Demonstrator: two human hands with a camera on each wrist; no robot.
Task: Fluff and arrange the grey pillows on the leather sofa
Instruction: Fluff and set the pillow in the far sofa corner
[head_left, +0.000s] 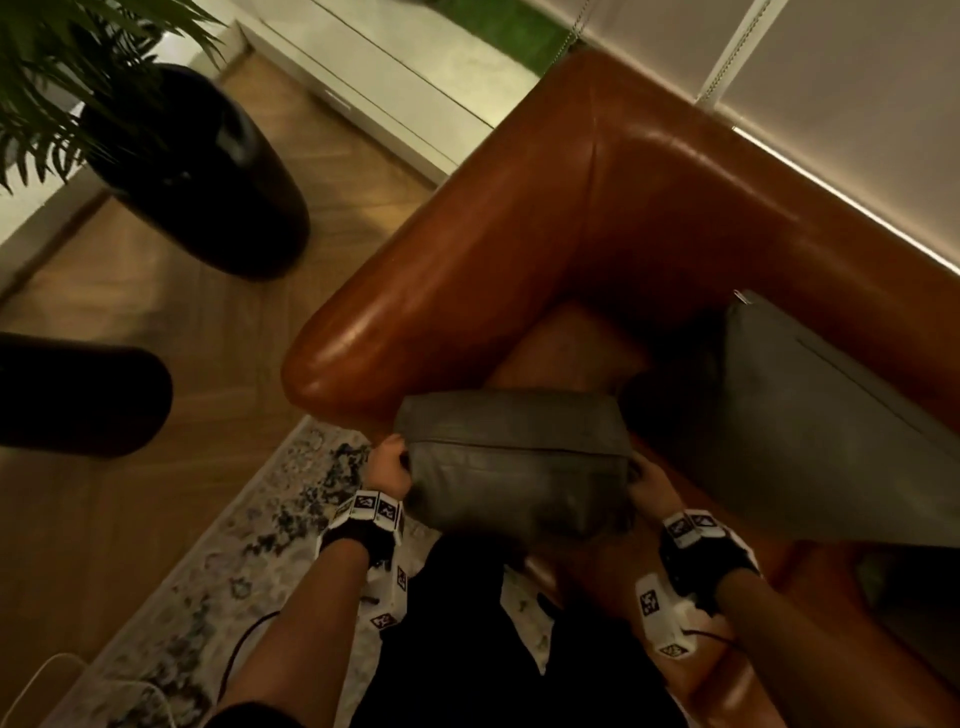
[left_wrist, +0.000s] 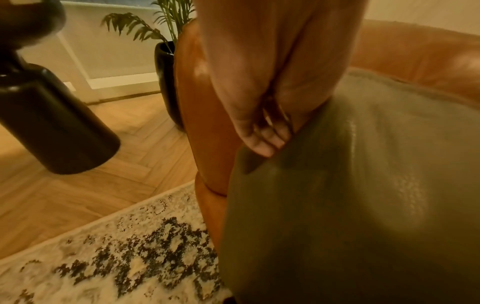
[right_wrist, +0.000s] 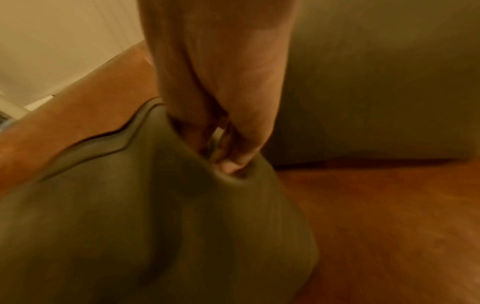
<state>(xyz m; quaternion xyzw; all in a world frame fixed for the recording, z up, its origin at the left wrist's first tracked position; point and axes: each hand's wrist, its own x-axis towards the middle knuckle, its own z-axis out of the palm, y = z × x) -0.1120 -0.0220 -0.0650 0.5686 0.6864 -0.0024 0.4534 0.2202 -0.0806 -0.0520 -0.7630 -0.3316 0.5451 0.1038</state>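
Observation:
I hold a grey pillow (head_left: 514, 462) in front of me, above the front edge of the brown leather sofa (head_left: 571, 218). My left hand (head_left: 389, 467) grips its left end, thumb pressed into the fabric (left_wrist: 262, 148). My right hand (head_left: 649, 483) grips the right end, its fingers dug into a fold of the pillow (right_wrist: 228, 162). A second, larger grey pillow (head_left: 810, 426) leans against the sofa back to the right, also seen in the right wrist view (right_wrist: 376, 82). The pillow (left_wrist: 350, 195) fills most of the left wrist view.
A black planter with a palm (head_left: 197, 171) stands on the wooden floor beyond the sofa arm. Another dark rounded object (head_left: 78, 395) sits at the left. A patterned rug (head_left: 249, 545) lies under my feet. White blinds (head_left: 831, 78) hang behind the sofa.

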